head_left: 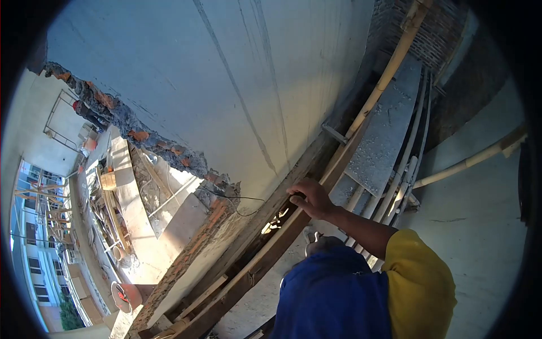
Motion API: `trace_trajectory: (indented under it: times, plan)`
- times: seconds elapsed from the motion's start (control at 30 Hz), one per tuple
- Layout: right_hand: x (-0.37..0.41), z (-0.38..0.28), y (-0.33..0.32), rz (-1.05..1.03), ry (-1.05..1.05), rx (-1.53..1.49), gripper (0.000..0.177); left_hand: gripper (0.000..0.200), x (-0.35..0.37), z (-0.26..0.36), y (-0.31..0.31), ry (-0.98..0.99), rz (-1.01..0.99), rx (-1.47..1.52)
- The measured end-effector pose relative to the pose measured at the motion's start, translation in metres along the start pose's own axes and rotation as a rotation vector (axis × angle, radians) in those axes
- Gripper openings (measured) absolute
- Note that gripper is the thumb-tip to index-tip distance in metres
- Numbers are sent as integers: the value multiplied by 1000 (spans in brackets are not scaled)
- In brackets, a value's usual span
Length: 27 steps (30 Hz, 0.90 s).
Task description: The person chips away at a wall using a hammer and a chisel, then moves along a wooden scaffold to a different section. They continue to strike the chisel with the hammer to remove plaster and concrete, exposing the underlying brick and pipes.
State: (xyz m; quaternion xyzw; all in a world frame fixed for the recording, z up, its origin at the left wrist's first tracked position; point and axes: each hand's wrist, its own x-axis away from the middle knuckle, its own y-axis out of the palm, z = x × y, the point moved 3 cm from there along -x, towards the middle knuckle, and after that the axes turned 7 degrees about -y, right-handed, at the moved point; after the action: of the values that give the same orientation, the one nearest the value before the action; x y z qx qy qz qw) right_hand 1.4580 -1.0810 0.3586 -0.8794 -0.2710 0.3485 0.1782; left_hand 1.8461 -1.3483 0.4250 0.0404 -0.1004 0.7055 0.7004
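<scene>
My right hand reaches out from a yellow sleeve, over a long wooden beam beside the wall. Its fingers are curled round a small dark, round-ended thing, mostly hidden in the grip. A thin dark wire loops from the broken wall edge towards this hand. My blue top fills the lower middle of the view. My left hand does not show.
A jagged brick edge bounds the pale wall. Bamboo poles and a rubble-dusted board lie right. A pinkish bucket stands lower left. Beyond the opening are planks, debris and another person.
</scene>
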Motion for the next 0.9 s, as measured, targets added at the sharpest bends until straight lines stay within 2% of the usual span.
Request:
trace_trajectory:
  times: [0.07,0.17,0.27,0.4,0.43,0.9]
  plan:
    - [9,43,-12,-30,45,91,44,23,0,-4,20,-12,11,-5]
    - [15,75,-4,-259,204,2,42,24,-1,-10,46,-27,19,-16]
    - [8,71,-6,-266,185,3,33,25,-4,-15,66,-38,25,-31]
    - [1,68,-9,-344,279,-46,38,27,-7,-22,90,-62,26,-47]
    - [2,70,-7,-320,290,-54,45,27,-8,-23,96,-67,25,-49]
    - [-11,74,-2,-474,391,32,43,32,-31,-28,141,-89,20,-97]
